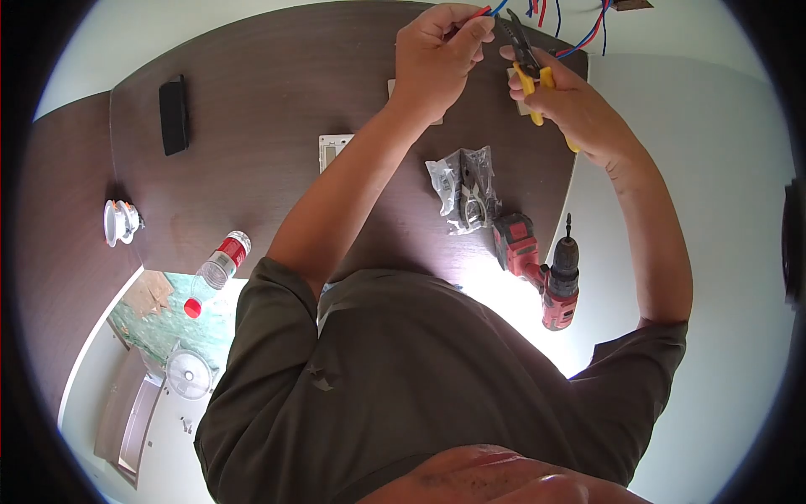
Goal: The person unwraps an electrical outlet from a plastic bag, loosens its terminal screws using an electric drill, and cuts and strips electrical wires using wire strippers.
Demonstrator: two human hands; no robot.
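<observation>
At the top middle, my left hand [445,59] is closed, thumb and fingers pinching a red wire and a blue wire [499,7]. My right hand [571,101], just to its right, is wrapped around yellow-handled wire strippers [529,67]. Their dark jaws point up and sit close beside the wires; whether they touch them I cannot tell. More red and blue wires [588,35] hang at the upper right, behind and above my right hand. Pale flat pieces on the brown surface are partly hidden behind both hands.
A red and black cordless drill [561,286] lies at the brown board's [252,101] right edge, next to a clear plastic bag [463,189] of parts. Further left are a white switch plate [333,149], a bottle [222,262], a white downlight [122,222] and a black case [174,116]. Below stands a fan [189,375].
</observation>
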